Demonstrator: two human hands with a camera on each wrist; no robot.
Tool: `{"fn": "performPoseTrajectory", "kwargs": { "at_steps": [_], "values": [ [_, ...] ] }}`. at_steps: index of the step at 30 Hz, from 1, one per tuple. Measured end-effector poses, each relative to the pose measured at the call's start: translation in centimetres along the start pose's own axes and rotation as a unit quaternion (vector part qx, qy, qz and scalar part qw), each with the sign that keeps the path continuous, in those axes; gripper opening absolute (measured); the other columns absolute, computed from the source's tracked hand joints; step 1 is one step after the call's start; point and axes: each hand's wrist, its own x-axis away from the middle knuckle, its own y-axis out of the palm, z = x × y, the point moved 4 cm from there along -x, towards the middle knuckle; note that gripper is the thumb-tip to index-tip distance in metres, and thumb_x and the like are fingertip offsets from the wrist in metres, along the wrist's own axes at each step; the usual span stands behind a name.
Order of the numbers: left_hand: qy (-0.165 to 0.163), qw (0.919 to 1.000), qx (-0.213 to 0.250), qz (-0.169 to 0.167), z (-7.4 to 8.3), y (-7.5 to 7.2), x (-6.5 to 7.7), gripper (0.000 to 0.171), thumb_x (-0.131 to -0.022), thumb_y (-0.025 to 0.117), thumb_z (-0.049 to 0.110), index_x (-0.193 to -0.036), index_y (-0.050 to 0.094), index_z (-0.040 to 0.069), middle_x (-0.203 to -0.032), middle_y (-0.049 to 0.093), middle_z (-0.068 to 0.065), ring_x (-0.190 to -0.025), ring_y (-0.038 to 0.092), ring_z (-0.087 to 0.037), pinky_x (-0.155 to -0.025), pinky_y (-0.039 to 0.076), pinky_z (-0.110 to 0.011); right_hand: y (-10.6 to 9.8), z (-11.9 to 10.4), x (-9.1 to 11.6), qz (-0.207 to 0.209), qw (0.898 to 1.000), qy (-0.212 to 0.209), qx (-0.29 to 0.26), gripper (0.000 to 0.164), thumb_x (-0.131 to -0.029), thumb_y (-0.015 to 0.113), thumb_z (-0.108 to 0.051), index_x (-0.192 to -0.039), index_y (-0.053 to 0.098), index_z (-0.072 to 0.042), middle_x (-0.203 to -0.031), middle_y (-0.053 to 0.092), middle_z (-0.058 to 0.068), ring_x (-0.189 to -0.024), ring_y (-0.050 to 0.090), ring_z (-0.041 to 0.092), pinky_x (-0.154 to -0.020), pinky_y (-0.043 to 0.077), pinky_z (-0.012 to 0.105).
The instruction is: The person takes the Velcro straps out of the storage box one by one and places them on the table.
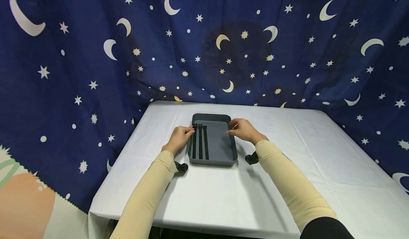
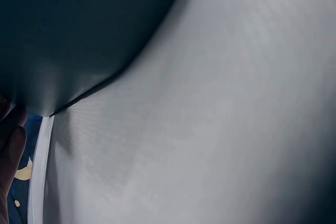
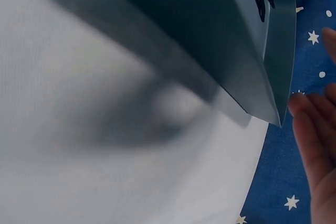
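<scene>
A dark grey rectangular tray [image 1: 220, 143] lies on the white-covered table. Inside it, along the left side, three narrow black straps [image 1: 200, 143] lie lengthwise, side by side, with small wider heads at the far end. My left hand [image 1: 179, 138] is at the tray's left rim, thumb and fingertips close together right by the head of the leftmost strap. What those fingertips hold, I cannot tell. Over the right rim is my right hand [image 1: 244, 129], its fingers loosely bent and thumb apart, tips over the tray. In the right wrist view these fingers [image 3: 310, 140] show beside the tray's corner.
The white cloth [image 1: 287, 153] covers the table around the tray. A dark blue curtain [image 1: 204, 47] with moons and stars hangs behind and at both sides. A black wrist-worn device [image 1: 181, 167] sits under the left wrist, another [image 1: 252, 158] under the right.
</scene>
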Motion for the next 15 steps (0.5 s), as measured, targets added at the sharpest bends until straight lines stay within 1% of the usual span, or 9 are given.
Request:
{"fn": "performPoseTrajectory", "kwargs": {
  "at_steps": [3, 7, 12, 15],
  "values": [
    [0.0, 1.0, 0.002, 0.0, 0.0, 0.0, 0.0, 0.027, -0.098, 0.065, 0.016, -0.117, 0.072, -0.001, -0.131, 0.066, -0.012, -0.125, 0.063, -0.028, -0.11, 0.048, -0.04, 0.3, 0.0, -0.1, -0.002, 1.0, 0.011, -0.004, 0.053, -0.09, 0.075, -0.024, -0.132, 0.06, 0.005, -0.123, 0.066, 0.026, -0.112, 0.066, 0.037, -0.092, 0.058, 0.047],
    [-0.002, 1.0, 0.002, 0.0, 0.0, 0.0, 0.0, 0.026, -0.098, 0.065, 0.016, -0.117, 0.073, -0.001, -0.131, 0.066, -0.012, -0.124, 0.063, -0.028, -0.11, 0.049, -0.04, 0.9, 0.1, -0.2, -0.004, 1.0, 0.016, 0.0, 0.055, -0.09, 0.075, -0.025, -0.133, 0.058, 0.005, -0.124, 0.066, 0.025, -0.113, 0.066, 0.036, -0.092, 0.058, 0.046],
    [-0.006, 1.0, -0.003, 0.002, -0.1, -0.1, 0.1, 0.025, -0.098, 0.065, 0.016, -0.115, 0.074, 0.0, -0.13, 0.067, -0.011, -0.123, 0.064, -0.027, -0.109, 0.05, -0.039, 1.6, 0.2, -0.3, -0.008, 1.0, 0.017, -0.001, 0.055, -0.089, 0.075, -0.024, -0.132, 0.059, 0.006, -0.125, 0.066, 0.023, -0.113, 0.066, 0.036, -0.092, 0.058, 0.045],
    [-0.001, 1.0, -0.002, 0.003, -0.1, -0.1, 0.0, 0.025, -0.098, 0.065, 0.016, -0.115, 0.074, 0.0, -0.129, 0.067, -0.011, -0.123, 0.064, -0.027, -0.108, 0.05, -0.04, 1.7, 0.1, -0.3, -0.005, 1.0, 0.017, 0.006, 0.054, -0.089, 0.076, -0.024, -0.131, 0.06, 0.005, -0.125, 0.066, 0.023, -0.113, 0.065, 0.036, -0.093, 0.058, 0.045]
  ]
}}
